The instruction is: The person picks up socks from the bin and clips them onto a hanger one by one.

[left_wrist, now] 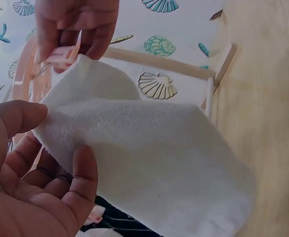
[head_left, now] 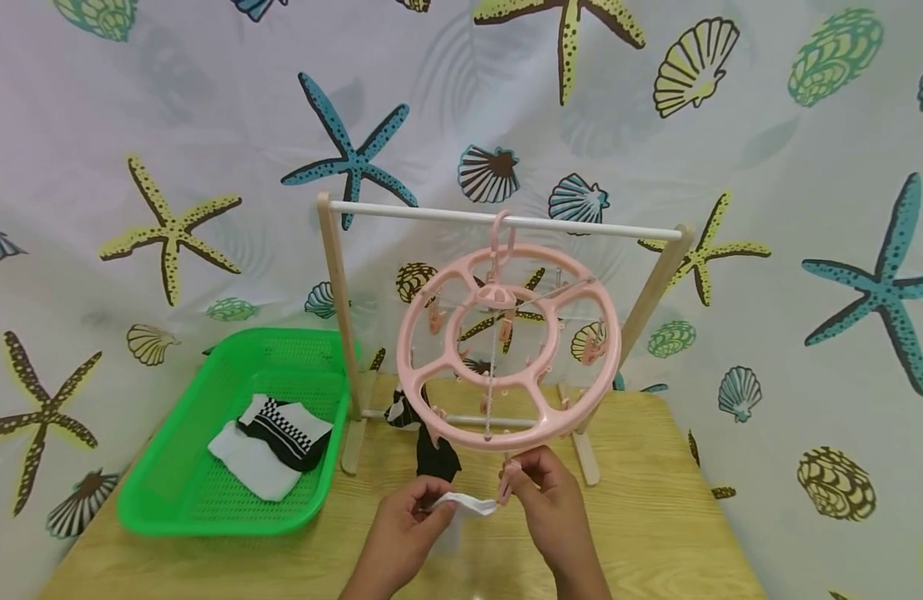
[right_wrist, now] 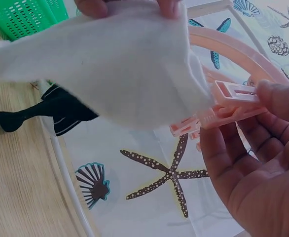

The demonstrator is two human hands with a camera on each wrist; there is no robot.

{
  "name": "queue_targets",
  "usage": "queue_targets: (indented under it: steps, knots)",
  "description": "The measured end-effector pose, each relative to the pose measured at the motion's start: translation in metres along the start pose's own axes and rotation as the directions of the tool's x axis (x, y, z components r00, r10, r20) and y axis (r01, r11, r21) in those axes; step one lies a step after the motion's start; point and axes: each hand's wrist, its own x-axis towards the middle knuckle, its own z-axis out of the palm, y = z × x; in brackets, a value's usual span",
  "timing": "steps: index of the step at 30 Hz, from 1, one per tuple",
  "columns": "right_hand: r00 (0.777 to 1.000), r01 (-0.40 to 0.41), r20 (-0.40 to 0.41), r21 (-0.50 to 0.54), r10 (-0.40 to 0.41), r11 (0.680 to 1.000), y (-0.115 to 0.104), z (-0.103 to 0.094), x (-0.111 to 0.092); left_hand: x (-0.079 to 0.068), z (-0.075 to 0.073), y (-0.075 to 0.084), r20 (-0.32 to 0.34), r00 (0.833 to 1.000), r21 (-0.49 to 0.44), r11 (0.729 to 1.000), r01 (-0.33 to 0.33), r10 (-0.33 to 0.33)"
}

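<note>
A white sock (head_left: 472,503) hangs under the front rim of the round pink drying hanger (head_left: 614,333). My left hand (head_left: 410,527) pinches the sock's upper edge between thumb and fingers. With thumb and fingers, my right hand (head_left: 557,502) grips a pink clothespin (head_left: 509,483) on the hanger's near side. In the right wrist view the tip of the clothespin (right_wrist: 235,101) meets a corner of the sock (right_wrist: 129,64). The left wrist view shows the sock (left_wrist: 144,153) spread wide, its body drooping away from my left fingers.
The hanger hooks over the white bar (head_left: 416,213) of a wooden stand. Black patterned socks (head_left: 436,458) hang at its left side. A green basket (head_left: 149,500) with white and black checkered socks (head_left: 284,437) stands to the left on the wooden table (head_left: 649,517). Several other clothespins dangle from the hanger.
</note>
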Motion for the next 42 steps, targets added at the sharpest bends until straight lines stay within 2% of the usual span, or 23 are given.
queue_targets:
  steps: [6, 13, 18, 21, 29, 33, 42]
  knots:
    - [1.000, -0.009, 0.022, 0.018, 0.008, 1.000, 0.002, 0.001, -0.002, -0.005, 0.017, -0.006, 0.054, 0.998, -0.059, 0.998, 0.037, -0.033]
    - [1.000, -0.009, 0.009, 0.031, 0.008, 0.999, -0.001, 0.004, -0.003, -0.004, 0.028, -0.005, 0.060, 0.998, -0.068, 0.998, 0.012, -0.008]
    - [1.000, 0.003, 0.005, 0.046, -0.003, 0.999, -0.002, 0.005, -0.003, 0.000, 0.032, 0.000, 0.025, 0.999, -0.038, 0.998, -0.045, 0.046]
    - [1.000, 0.005, -0.001, 0.046, -0.005, 0.999, -0.002, 0.005, -0.003, 0.003, 0.034, 0.005, 0.007, 0.998, -0.060, 0.996, -0.059, 0.060]
    - [1.000, -0.006, -0.007, 0.018, 0.007, 1.000, -0.002, 0.004, -0.004, 0.006, 0.039, 0.010, -0.023, 1.000, -0.137, 0.990, -0.024, 0.021]
    - [0.999, -0.022, 0.025, 0.001, 0.022, 1.000, -0.002, 0.003, -0.005, 0.006, 0.038, 0.008, -0.023, 1.000, -0.161, 0.987, -0.011, 0.007]
    - [0.997, -0.017, 0.078, 0.000, 0.016, 1.000, 0.000, 0.003, -0.005, 0.005, 0.033, 0.004, -0.043, 0.999, -0.140, 0.990, 0.004, -0.010]
